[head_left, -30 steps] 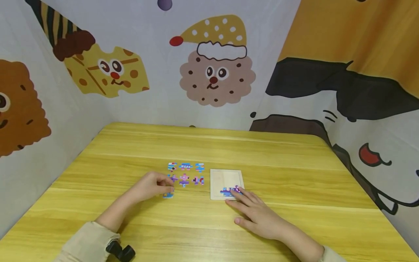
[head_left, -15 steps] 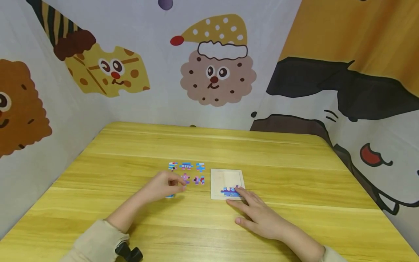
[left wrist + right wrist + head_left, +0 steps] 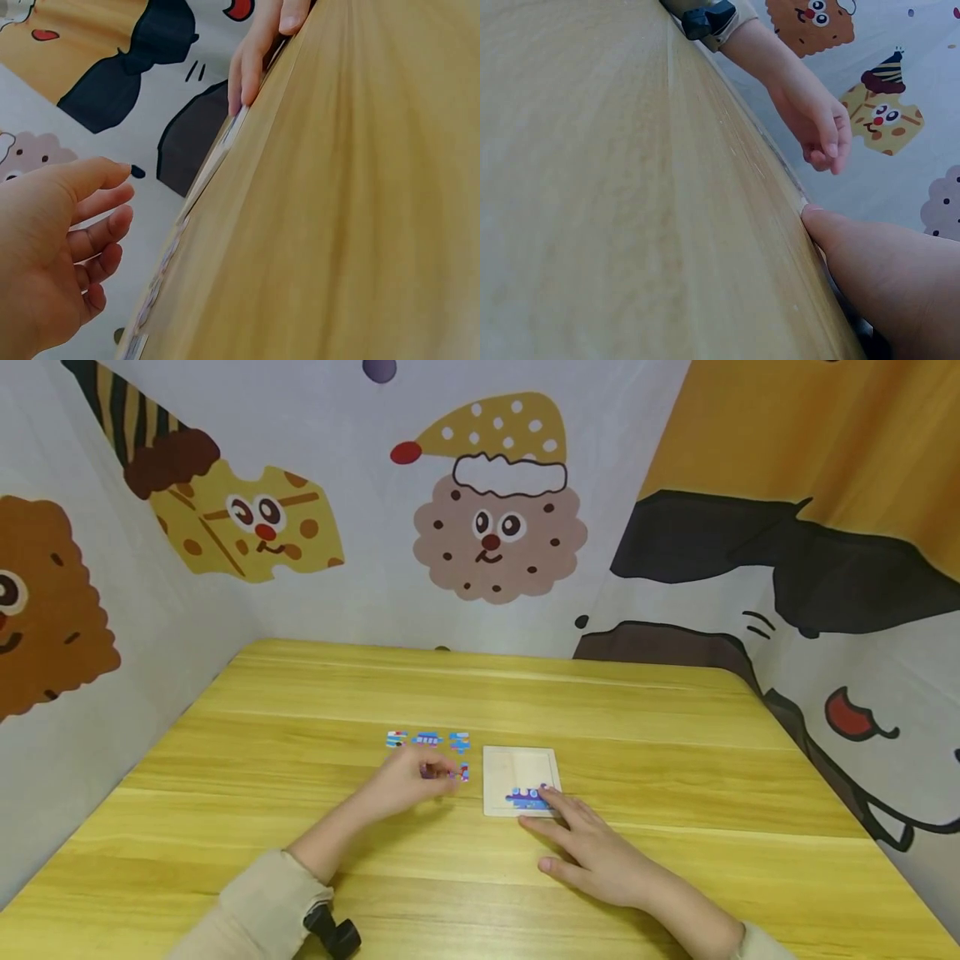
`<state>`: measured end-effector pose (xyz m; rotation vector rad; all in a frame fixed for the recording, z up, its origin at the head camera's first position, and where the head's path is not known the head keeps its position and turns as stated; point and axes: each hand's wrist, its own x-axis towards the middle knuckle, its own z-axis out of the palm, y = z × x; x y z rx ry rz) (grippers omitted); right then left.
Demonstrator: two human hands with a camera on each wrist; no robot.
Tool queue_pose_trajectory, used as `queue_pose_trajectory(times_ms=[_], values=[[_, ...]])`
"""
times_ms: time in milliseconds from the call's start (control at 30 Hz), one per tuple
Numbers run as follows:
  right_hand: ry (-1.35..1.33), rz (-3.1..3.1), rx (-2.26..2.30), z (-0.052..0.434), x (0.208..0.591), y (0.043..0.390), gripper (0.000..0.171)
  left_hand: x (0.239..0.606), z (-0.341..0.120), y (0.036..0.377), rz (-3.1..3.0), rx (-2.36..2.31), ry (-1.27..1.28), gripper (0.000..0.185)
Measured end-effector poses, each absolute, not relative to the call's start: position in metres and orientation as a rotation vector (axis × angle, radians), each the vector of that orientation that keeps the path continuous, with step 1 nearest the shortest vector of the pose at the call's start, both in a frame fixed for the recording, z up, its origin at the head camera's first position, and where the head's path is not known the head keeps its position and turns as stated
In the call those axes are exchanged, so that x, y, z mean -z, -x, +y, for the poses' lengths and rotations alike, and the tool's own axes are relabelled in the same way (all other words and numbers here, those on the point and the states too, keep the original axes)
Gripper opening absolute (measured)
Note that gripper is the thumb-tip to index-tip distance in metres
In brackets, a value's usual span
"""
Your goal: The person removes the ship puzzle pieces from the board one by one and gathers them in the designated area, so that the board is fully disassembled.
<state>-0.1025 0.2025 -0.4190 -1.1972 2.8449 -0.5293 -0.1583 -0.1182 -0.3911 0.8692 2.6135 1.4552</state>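
My left hand (image 3: 405,783) hovers over loose jigsaw pieces left of a square wooden puzzle tray (image 3: 498,768). In the left wrist view, its loosely bent fingers and thumb (image 3: 97,176) are apart, and nothing shows between them. A red-and-purple piece (image 3: 464,773) peeks out by its fingertips; other pieces below are hidden by the hand. My right hand (image 3: 592,856) has its fingers spread, fingertips on the tray's lower right corner. They touch joined purple-and-blue pieces (image 3: 525,799) in the tray's lower part. The rest of the tray shows bare wood.
Behind the left hand lie a striped blue-and-white piece (image 3: 396,739), a blue piece with windows (image 3: 427,740) and a blue-and-orange piece (image 3: 460,742). A black wrist device (image 3: 332,932) sits at the left sleeve. A cartoon-printed curtain (image 3: 360,610) hangs behind the wooden table (image 3: 637,718).
My left hand has moved rightward from the blue-and-orange piece at the lower left, across the loose pieces toward the tray. The right hand has stayed in place.
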Motion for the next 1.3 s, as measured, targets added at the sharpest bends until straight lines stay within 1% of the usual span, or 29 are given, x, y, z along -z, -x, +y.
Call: queue_pose_trajectory(times_ms=[400, 733, 900, 1300], values=[[1.162, 2.816, 0.572, 0.202, 0.418, 0.103, 0.052, 0.399, -0.086, 0.163, 2.602, -1.481, -0.917, 0.02], [1.179, 2.823, 0.564, 0.203, 0.42, 0.104, 0.052, 0.406, -0.059, 0.167, 2.564, -1.47, -0.946, 0.02], [1.165, 2.817, 0.56, 0.203, 0.421, 0.105, 0.052, 0.409, -0.051, 0.17, 2.597, -1.412, -0.966, 0.023], [1.217, 2.835, 0.571, 0.202, 0.422, 0.104, 0.052, 0.417, -0.043, 0.173, 2.695, -1.265, -0.917, 0.029]])
